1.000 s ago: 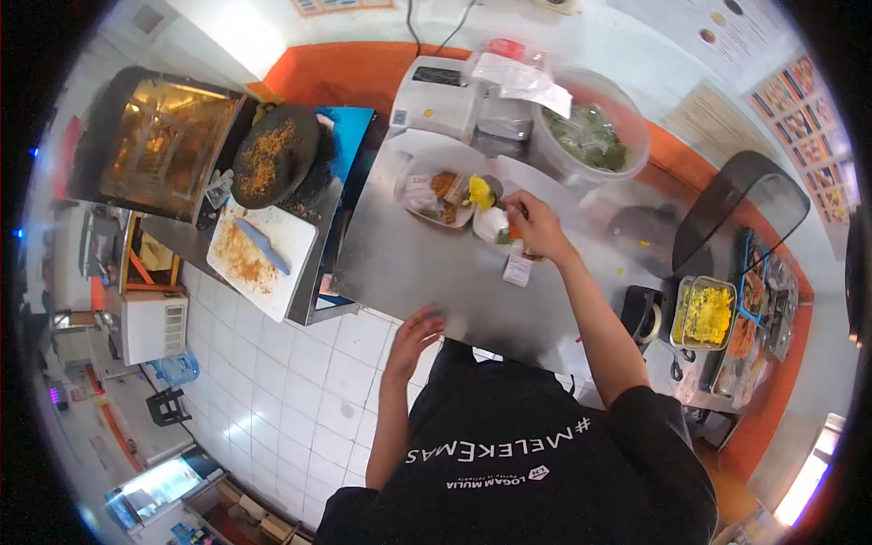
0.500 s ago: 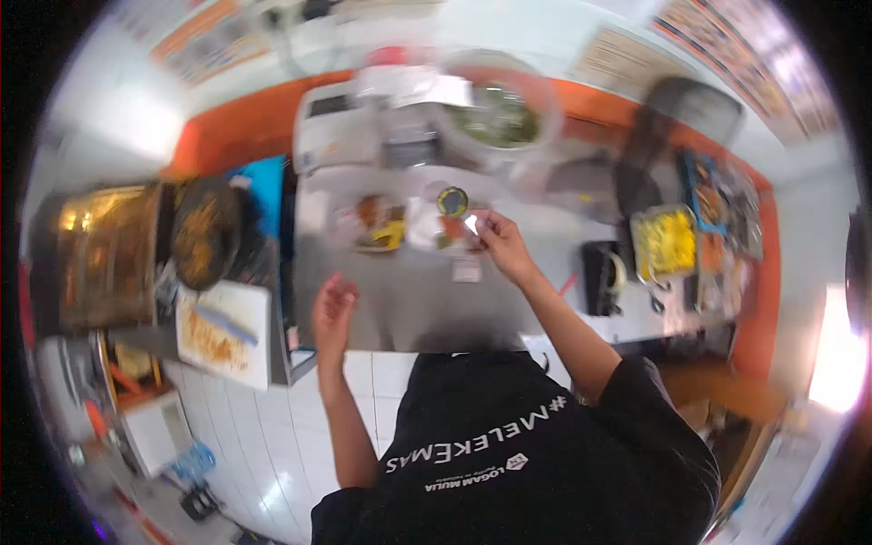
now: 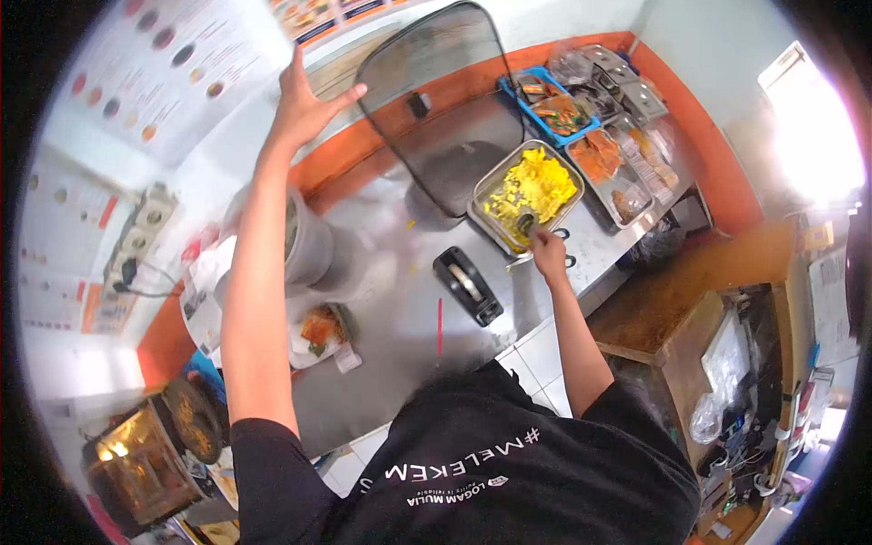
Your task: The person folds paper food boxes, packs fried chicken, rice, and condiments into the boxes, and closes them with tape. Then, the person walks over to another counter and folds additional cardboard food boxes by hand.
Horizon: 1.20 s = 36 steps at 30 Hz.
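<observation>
My left hand point(image 3: 304, 113) is raised with its fingers spread. Its thumb is at the edge of a black-framed mesh food cover point(image 3: 436, 100), but I cannot tell whether they touch. My right hand point(image 3: 549, 255) is closed at the near edge of a metal tray point(image 3: 482, 225) of yellow scrambled egg point(image 3: 534, 186). A small dark round utensil point(image 3: 526, 223) runs from its fingers into the egg; its exact kind is unclear. Food on white paper point(image 3: 322, 332) lies on the metal table, to the left.
A black tape dispenser point(image 3: 468, 286) and a thin red strip point(image 3: 440, 329) lie on the metal table point(image 3: 381, 391). Beyond the egg are a blue tray point(image 3: 581, 134) and a tray of orange food point(image 3: 596, 156). A tall tub point(image 3: 309, 241) stands left, partly behind my left arm.
The view has turned right. My right hand has gone from above the papered food to the egg tray. My left hand has risen from the table's near side to beside the mesh cover.
</observation>
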Each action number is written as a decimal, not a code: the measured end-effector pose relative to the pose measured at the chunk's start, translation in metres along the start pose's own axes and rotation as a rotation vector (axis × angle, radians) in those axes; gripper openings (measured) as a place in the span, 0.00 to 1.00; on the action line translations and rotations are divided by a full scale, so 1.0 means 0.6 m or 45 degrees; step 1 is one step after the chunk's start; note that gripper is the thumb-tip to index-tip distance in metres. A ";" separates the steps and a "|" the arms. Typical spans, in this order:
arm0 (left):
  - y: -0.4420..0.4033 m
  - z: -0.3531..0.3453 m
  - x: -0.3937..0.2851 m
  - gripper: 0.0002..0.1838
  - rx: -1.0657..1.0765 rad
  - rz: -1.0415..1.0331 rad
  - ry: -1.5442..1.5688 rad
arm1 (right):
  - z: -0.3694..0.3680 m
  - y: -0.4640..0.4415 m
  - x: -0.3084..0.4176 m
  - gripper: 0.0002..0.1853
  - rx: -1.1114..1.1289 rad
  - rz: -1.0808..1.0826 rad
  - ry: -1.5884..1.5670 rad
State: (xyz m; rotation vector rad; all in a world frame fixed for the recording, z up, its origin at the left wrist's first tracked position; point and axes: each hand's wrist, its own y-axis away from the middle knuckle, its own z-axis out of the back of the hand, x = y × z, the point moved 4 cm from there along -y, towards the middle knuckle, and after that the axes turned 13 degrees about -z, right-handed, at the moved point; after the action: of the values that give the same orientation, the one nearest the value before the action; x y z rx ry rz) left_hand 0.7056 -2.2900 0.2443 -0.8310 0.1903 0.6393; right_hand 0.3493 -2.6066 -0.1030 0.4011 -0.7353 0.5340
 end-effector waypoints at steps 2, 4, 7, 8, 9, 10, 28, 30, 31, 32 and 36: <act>-0.031 -0.080 0.030 0.46 0.152 -0.031 -0.108 | 0.012 -0.019 -0.024 0.17 -0.148 0.108 0.014; -0.036 -0.148 0.067 0.36 0.131 0.020 0.080 | 0.033 -0.018 -0.034 0.18 -0.490 0.241 0.088; -0.045 -0.171 0.023 0.25 -0.071 0.047 0.325 | -0.005 -0.052 -0.115 0.18 0.128 -0.597 -0.575; -0.040 -0.167 -0.011 0.23 -0.168 0.048 0.403 | 0.019 -0.039 -0.069 0.17 0.402 -0.625 -0.723; -0.037 -0.166 -0.057 0.24 -0.169 -0.022 0.414 | 0.008 -0.041 -0.066 0.16 0.445 -0.646 -0.771; -0.033 -0.164 -0.114 0.25 -0.178 -0.091 0.422 | -0.003 -0.046 -0.067 0.16 0.491 -0.660 -0.817; 0.063 -0.187 -0.355 0.23 -0.113 -0.737 0.349 | -0.005 -0.156 -0.028 0.39 0.289 -0.509 -1.468; 0.079 -0.204 -0.375 0.22 -0.068 -0.785 0.360 | -0.004 -0.157 -0.043 0.39 0.323 -0.476 -1.388; 0.093 -0.217 -0.384 0.22 -0.015 -0.808 0.393 | -0.008 -0.158 -0.049 0.38 0.331 -0.466 -1.333; 0.108 -0.227 -0.395 0.22 0.039 -0.834 0.424 | -0.014 -0.159 -0.053 0.38 0.339 -0.454 -1.280; 0.197 -0.278 -0.425 0.19 0.251 -0.948 0.417 | -0.043 -0.180 -0.051 0.35 0.531 0.009 -1.283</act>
State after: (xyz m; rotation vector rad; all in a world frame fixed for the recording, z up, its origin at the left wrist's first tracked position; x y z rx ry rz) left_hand 0.4458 -2.4697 0.1600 -0.7416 0.2175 -0.2147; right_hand 0.4067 -2.6887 -0.1594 1.0931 -1.5968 0.4738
